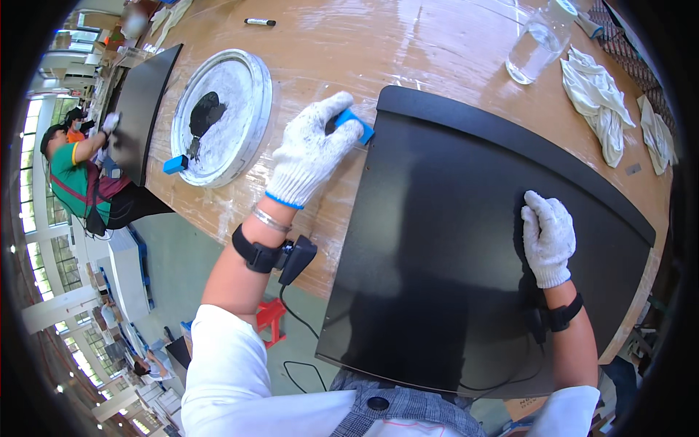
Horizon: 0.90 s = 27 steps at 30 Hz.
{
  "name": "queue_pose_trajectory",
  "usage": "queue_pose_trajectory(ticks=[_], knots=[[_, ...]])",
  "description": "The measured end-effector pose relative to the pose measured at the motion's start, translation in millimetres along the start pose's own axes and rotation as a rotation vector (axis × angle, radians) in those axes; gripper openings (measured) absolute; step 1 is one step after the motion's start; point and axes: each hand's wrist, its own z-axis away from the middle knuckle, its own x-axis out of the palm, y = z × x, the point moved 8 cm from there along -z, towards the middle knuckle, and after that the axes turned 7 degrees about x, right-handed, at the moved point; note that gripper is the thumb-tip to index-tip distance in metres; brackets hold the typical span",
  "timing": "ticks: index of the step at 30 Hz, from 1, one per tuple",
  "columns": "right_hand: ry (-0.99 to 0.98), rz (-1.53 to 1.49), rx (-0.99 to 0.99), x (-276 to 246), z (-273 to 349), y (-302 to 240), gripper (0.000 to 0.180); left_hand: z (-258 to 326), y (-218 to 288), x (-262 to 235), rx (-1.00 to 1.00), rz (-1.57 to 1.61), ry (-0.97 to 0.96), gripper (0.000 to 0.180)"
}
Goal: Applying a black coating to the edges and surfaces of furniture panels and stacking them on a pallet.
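Note:
A large black panel [466, 240] with a raised strip along its far edge lies in front of me on the table. My left hand [313, 142], in a white knit glove, pinches a small blue block [356, 125], perhaps a sponge, against the panel's far left corner. My right hand [548, 237], gloved too, rests on the panel's right half with its fingers together and stretched out; nothing shows in it. Left of my left hand stands a round white tub lid or shallow pan [262, 95], smeared inside with black paste [207, 114]. A second blue block [175, 164] sits on its near rim.
A black marker [260, 22] lies at the far side of the table [349, 44]. At the far right are a clear bottle of liquid [537, 49] and white cloths [597, 102]. A co-worker [84, 171] handles another black panel [149, 109] at the left. A red stool [270, 320] stands below.

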Motion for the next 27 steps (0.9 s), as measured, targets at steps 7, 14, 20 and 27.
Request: queue_pose_trajectory(ticks=[7, 14, 20, 27], knots=[[-0.018, 0.002, 0.017, 1, 0, 0, 0.017, 28, 6, 1, 0.083, -0.014, 0.038, 0.043], [-0.003, 0.005, 0.023, 1, 0, 1, 0.017, 25, 10, -2, 0.085, -0.029, 0.08, 0.041], [-0.011, 0.006, 0.027, 2, 1, 2, 0.017, 51, 10, -2, 0.067, -0.056, -0.005, 0.041], [0.003, 0.022, 0.002, 2, 1, -1, 0.017, 45, 8, -4, 0.099, 0.01, 0.089, 0.041]])
